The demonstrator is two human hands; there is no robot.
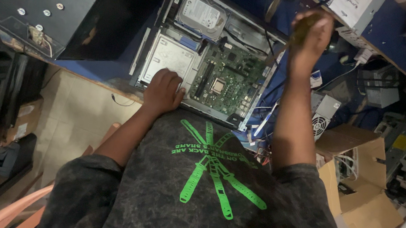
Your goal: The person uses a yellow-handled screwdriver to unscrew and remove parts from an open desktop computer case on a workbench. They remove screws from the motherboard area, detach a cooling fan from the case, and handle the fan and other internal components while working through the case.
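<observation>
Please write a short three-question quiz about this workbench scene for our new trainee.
1. True or false: the left hand rests on the open computer case.
2. What does the right hand hold? A) a tool with a yellowish handle B) a cup C) a phone
3. What colour is the circuit board inside the case?

Key: 1 true; 2 A; 3 green.

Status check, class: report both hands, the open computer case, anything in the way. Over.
Left hand flat on open computer case. Right hand raised, closed on yellowish tool handle. Nothing blocking motherboard.
</observation>
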